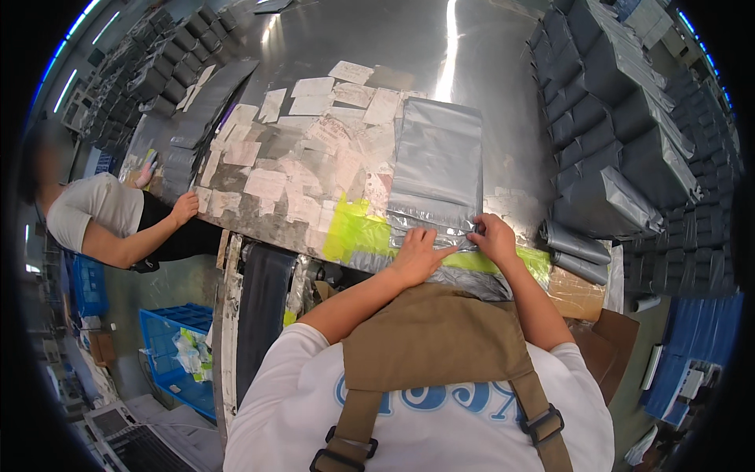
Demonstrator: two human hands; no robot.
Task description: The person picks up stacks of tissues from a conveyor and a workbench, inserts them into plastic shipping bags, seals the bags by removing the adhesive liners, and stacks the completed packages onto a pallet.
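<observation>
Head view: a grey mailer bag (pixel 437 161) is laid flat on the steel bench (pixel 377 35), its near edge at the bench front. The left hand (pixel 417 256) is pressed flat on that edge, fingers extended; the right hand (pixel 494 237) is pinched onto the flap. Risk judged: a crooked or creased seal if the bag slides under uneven pressure. The flap under the palms is hidden; the paper labels (pixel 303 161) are too blurred to make out.

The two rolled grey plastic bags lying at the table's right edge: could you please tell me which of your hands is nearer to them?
Right. The right hand rests just left of the rolled grey plastic bags; the left hand lies farther left.
</observation>
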